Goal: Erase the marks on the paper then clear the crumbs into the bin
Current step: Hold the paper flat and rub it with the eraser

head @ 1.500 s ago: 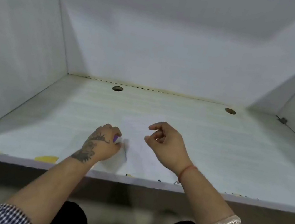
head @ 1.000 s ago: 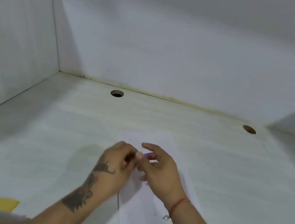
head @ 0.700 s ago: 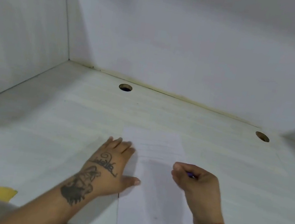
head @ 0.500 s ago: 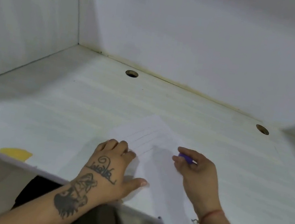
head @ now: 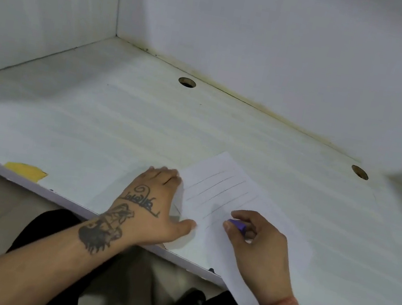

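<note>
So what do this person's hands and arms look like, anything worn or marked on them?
Both forearms are bare. The left hand carries dark tattoos: a swirl with script on its back and a larger dark design at the wrist. The right hand has no tattoos; a thin red thread bracelet circles its wrist.

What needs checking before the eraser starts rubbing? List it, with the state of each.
1. Paper pinned: ok, the left hand rests flat on its left edge.
2. Eraser gripped: ok, the right hand pinches the purple piece.
3. Eraser over the marks: ok, it sits at the near end of the pencil lines.
4. Paper fully supported: not ok, its near corner hangs past the desk edge.
5. Bin ready for the crumbs: cannot tell, none is in view.
</note>
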